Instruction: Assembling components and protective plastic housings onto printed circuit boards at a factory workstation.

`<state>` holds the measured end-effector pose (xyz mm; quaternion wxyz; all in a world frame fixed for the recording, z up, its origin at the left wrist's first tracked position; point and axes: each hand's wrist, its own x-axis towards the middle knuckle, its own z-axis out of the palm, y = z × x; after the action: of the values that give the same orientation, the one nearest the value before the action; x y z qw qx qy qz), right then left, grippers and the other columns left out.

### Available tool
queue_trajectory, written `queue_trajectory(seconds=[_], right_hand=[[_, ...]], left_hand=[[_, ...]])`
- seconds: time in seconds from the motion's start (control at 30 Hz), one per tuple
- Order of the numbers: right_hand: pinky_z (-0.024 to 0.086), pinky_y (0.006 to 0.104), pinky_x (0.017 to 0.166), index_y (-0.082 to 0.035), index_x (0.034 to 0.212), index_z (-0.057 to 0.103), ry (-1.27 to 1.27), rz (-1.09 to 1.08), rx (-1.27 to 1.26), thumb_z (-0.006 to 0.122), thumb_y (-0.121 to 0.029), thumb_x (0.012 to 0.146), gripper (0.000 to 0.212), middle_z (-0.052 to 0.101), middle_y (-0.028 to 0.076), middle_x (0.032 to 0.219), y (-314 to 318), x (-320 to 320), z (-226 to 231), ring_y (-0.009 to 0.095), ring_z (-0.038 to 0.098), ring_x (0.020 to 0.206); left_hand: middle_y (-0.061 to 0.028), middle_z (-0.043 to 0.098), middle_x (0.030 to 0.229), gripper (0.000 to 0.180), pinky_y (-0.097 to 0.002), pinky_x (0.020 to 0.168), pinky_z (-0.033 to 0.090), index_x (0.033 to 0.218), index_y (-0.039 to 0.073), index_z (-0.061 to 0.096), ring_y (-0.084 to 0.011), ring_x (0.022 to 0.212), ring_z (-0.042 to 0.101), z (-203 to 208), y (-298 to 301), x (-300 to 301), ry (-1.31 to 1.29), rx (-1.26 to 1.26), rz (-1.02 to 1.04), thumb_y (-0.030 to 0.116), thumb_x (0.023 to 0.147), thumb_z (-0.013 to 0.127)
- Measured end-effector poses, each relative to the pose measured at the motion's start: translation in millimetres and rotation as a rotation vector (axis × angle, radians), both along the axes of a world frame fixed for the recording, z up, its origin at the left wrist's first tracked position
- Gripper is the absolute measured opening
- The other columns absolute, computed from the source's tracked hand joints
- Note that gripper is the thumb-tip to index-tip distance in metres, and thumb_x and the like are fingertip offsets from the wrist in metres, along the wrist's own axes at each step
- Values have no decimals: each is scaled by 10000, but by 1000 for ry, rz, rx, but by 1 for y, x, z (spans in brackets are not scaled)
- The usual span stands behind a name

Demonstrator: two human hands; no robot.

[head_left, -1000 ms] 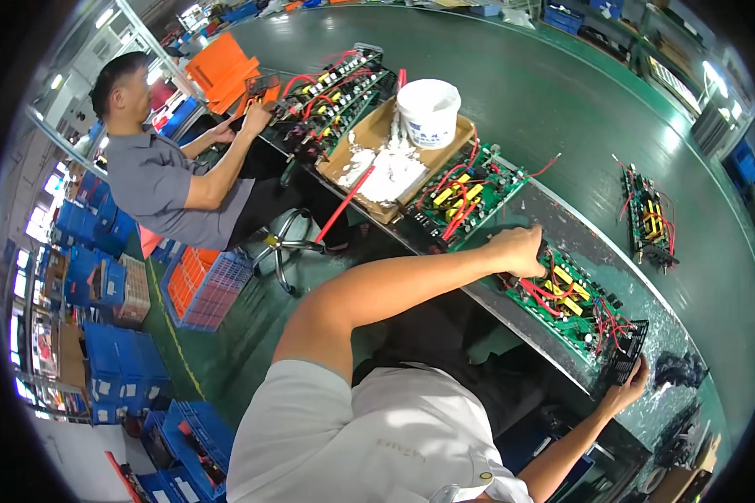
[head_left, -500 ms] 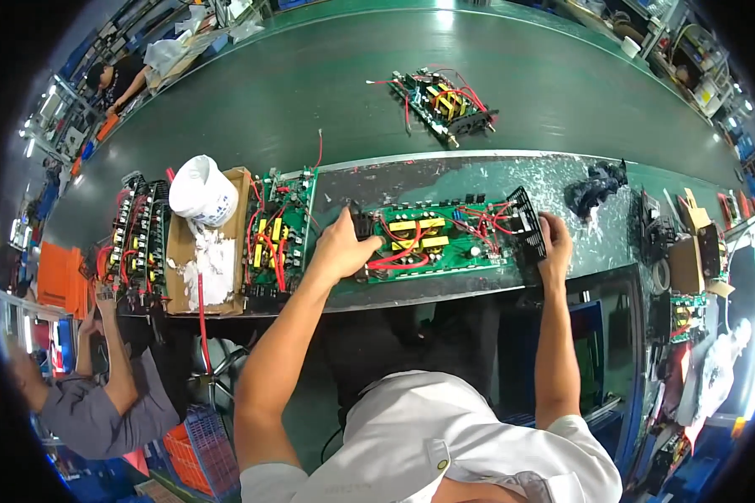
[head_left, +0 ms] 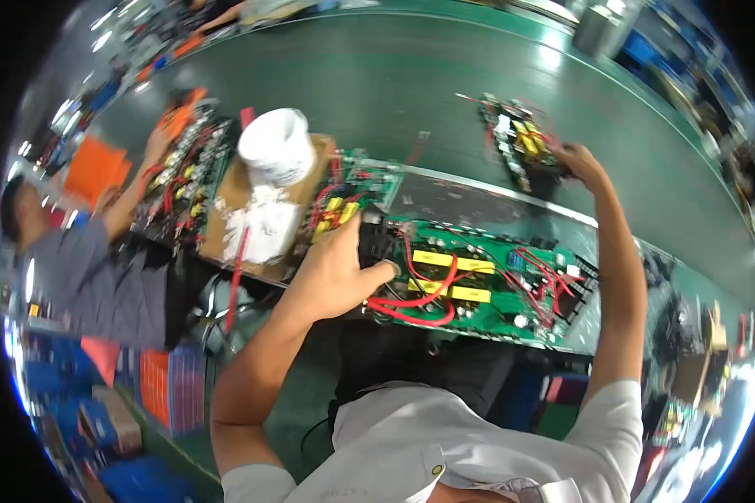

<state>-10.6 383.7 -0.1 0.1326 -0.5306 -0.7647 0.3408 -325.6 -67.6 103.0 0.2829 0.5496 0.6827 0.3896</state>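
Circuit board, long, green, red-wired [head_left: 478, 280], right of the left hand [head_left: 331, 272], which is clamped on its black end plate [head_left: 378, 241]; right hand [head_left: 580, 163], well apart, at a second green board [head_left: 524, 138], grip unclear. Probably stiff, fragile: hold by ends.

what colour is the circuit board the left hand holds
The circuit board is green, shown in the head view.

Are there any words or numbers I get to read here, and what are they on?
None I can read.
White bucket: marks on its side, too blurred.
White shirt: faint marks, unreadable.
Yellow bars on the green circuit board: dark marks, too small.
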Motion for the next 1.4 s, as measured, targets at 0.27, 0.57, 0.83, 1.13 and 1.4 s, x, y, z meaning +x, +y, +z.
queue_trajectory(seconds=[0.27,0.57,0.83,1.13,1.4], right_hand=[[366,314,400,23,829,629,9,57,-177,616,-171,830,194,545,43,650,64,18,-21,135,501,482],[463,341,407,24,809,642,220,30,-495,667,-175,805,202,628,88,686,44,4,22,198,589,487],[464,307,420,42,887,651,466,-80,-541,658,-190,822,241,646,84,717,-2,-5,27,180,588,490],[547,316,693,1,1124,618,971,-240,-313,577,-227,940,296,675,95,946,-142,81,29,188,668,792],[559,382,798,-9,1136,648,1193,-719,-239,685,-183,886,307,644,103,1105,-292,129,-40,214,632,963]], left_hand=[[-177,656,1115,574,-375,940,456,1254,-65,493,-249,1034,618,-9,-40,22,-179,-24,209,113,756,715],[-17,614,1054,458,-281,860,482,1241,-9,528,-89,957,571,-2,-55,33,-384,-16,254,-55,800,644],[-33,619,1112,509,-286,889,482,1298,-15,502,-99,1001,578,-16,-54,34,-445,2,241,-63,817,662],[-74,634,1087,493,-311,912,476,1259,-42,508,-127,996,583,-15,-67,33,-666,53,258,-25,789,653],[-22,625,1093,442,-279,868,487,1242,-9,536,-89,975,581,-32,-55,26,-635,178,191,-63,808,600]])
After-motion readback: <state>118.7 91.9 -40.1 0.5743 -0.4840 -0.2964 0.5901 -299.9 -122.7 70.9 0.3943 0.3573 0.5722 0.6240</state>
